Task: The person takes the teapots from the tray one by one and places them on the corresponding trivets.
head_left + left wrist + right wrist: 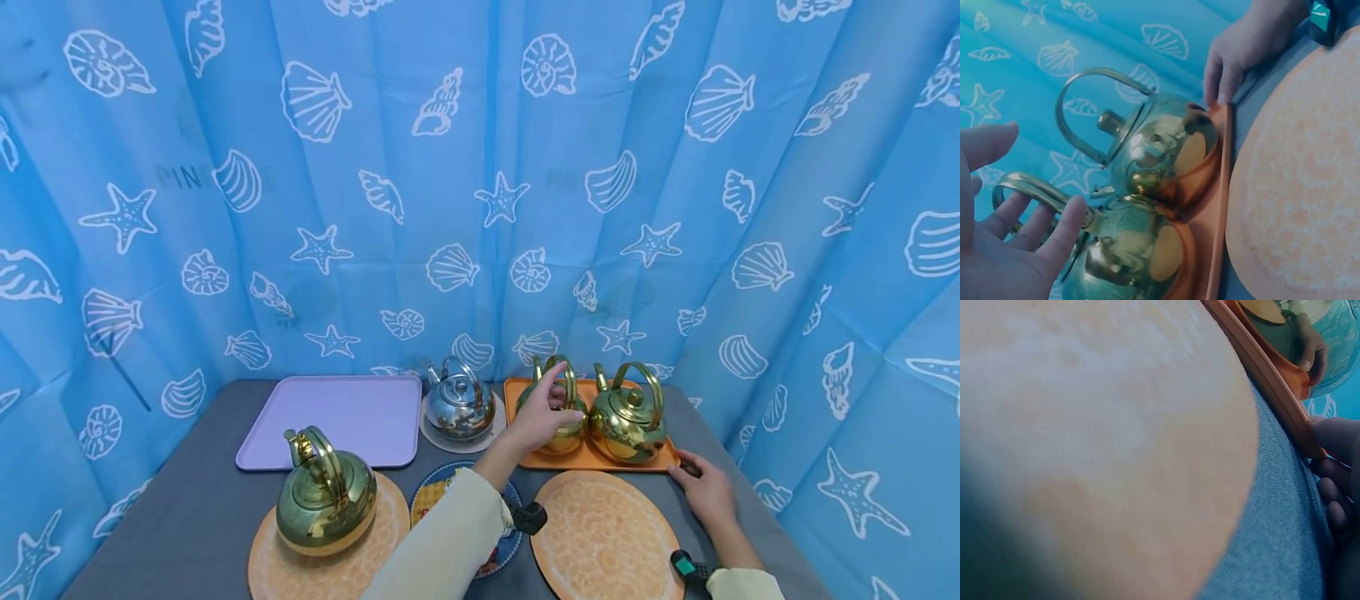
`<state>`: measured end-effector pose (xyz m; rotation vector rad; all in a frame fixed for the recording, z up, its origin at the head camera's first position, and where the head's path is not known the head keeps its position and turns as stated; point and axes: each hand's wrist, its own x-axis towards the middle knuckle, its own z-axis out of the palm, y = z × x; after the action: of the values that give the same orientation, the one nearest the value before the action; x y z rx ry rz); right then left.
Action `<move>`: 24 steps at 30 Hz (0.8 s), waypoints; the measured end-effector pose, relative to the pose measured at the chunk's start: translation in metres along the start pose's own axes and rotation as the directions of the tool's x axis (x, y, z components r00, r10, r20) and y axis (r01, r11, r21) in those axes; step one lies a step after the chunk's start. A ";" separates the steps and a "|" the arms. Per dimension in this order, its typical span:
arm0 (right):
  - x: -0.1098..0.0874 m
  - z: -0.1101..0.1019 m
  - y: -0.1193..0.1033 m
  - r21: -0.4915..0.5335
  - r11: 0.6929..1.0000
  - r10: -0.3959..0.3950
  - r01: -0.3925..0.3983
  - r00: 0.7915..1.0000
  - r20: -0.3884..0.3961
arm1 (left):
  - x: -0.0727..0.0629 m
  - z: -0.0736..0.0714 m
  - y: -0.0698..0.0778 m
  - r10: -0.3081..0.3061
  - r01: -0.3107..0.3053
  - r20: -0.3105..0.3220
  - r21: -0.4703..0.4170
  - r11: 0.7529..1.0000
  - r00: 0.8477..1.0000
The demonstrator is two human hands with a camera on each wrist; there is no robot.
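Two gold kettles stand side by side on an orange tray (pixel 588 459). My left hand (pixel 542 417) is at the left gold kettle (pixel 564 440), fingers extended and spread, thumb apart. In the left wrist view its fingertips overlap that kettle's arched handle (pixel 1038 187), without curling round it. The right gold kettle (pixel 628 425) stands close beside, its handle upright. My right hand (pixel 705 492) pinches the tray's front right corner, the thumb (pixel 1335 434) over the rim and the other fingers below it.
A third gold kettle (pixel 326 504) stands on a round orange mat (pixel 262 554) at front left. Behind are a lilac tray (pixel 337 421) and a silver kettle (pixel 459 408). A patterned blue plate (pixel 512 542) lies mid-table, another round mat (pixel 607 533) right of it. A shell-print curtain (pixel 480 208) surrounds the table.
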<state>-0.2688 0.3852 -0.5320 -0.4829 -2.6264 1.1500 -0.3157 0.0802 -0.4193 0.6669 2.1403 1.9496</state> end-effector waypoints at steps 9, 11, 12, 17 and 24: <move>-0.001 0.000 -0.003 -0.004 1.000 0.011 -0.012 1.000 -0.010 | -0.006 -0.001 0.004 -0.023 0.024 -0.053 0.022 0.999 0.998; -0.002 0.000 -0.002 -0.001 1.000 0.016 -0.016 1.000 -0.009 | -0.006 -0.001 0.003 -0.023 0.023 -0.066 0.003 1.000 0.998; -0.001 0.000 -0.002 0.000 1.000 0.017 -0.017 1.000 -0.009 | -0.007 -0.001 0.003 -0.018 0.018 -0.071 -0.008 1.000 0.997; -0.002 0.001 -0.001 0.003 1.000 0.017 -0.017 1.000 -0.008 | -0.007 -0.003 -0.001 0.011 -0.006 -0.118 0.046 0.999 0.993; 0.000 0.002 0.000 -0.007 1.000 0.011 -0.011 1.000 -0.012 | -0.010 -0.008 0.000 0.067 -0.026 -0.180 0.218 0.976 0.981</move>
<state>-0.2694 0.3838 -0.5331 -0.5049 -2.6215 1.1386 -0.3104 0.0686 -0.4202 0.5935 2.4969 1.8877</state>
